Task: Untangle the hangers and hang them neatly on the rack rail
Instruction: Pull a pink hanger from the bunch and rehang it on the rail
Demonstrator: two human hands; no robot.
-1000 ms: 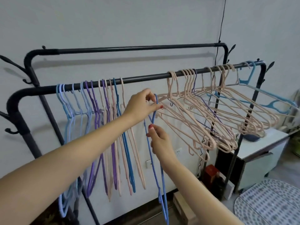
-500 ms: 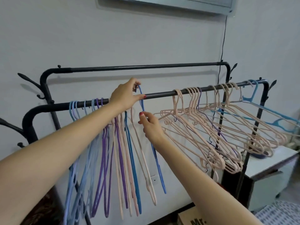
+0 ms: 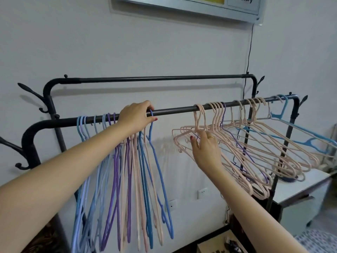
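Note:
A black rack rail (image 3: 175,110) runs left to right. On its left part hang straight blue, purple and pink hangers (image 3: 125,179). The rightmost of them is a blue hanger (image 3: 157,161), its hook over the rail. My left hand (image 3: 135,116) rests on the rail there, fingers curled around that hook. To the right a tangled bunch of pink hangers (image 3: 242,152) hangs splayed out sideways, with a purple one and a light blue hanger (image 3: 284,132) among them. My right hand (image 3: 205,147) reaches into the bunch's left end, fingers on the nearest pink hanger.
A second, higher rail (image 3: 156,78) runs behind. Coat hooks (image 3: 31,92) stick out at the rack's left end. A white cabinet (image 3: 300,187) stands under the right end, boxes (image 3: 218,243) lie on the floor, and a black cable (image 3: 249,57) runs down the wall.
The blue hanger now hangs on the rail beside the straight group. My right hand has let go of it and moved right to the pink bunch. The view has tilted up.

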